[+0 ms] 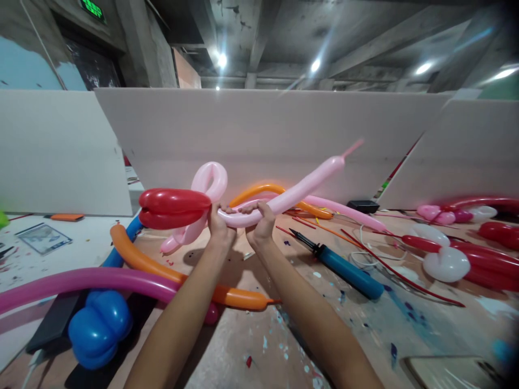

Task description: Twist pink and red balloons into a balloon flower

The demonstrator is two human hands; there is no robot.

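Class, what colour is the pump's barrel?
The barrel is blue, seen best in the head view.

Panel point(259, 135) behind table point(237, 351); balloon cluster point(99, 328) left, pump point(351, 273) right, phone point(448, 373) front right.

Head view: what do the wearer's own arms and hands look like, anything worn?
Slim, bare left forearm and right forearm, no sleeves, cables or markings visible. Left hand and right hand ungloved, wrists without watch or bracelet. Rings: can't tell.

A white panel point(259, 135) stood along the far edge of the tabletop point(239, 346); a phone point(446, 373) lay toward its near right.
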